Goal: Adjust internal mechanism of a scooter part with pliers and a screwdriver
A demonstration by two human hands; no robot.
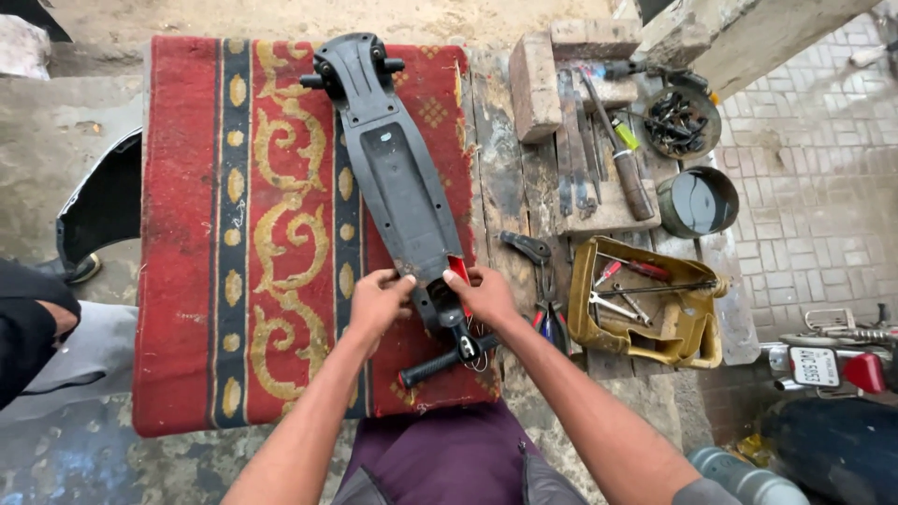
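Note:
A long dark grey plastic scooter body (393,159) lies upside down on a red patterned rug (215,234), its wheel end at the far side. My left hand (377,301) grips its near end from the left, fingers curled on the edge. My right hand (484,294) holds the same end from the right, beside a red part (459,271). A black handlebar grip (435,365) sticks out below the body, close to my wrists.
Wooden bench (505,178) at right carries a brick (533,84), files and a screwdriver (627,159), a yellow cut-open can with tools (645,304), pliers (547,318), a tin of bolts (678,122) and a pot of dark liquid (700,201). Another person sits left (37,327).

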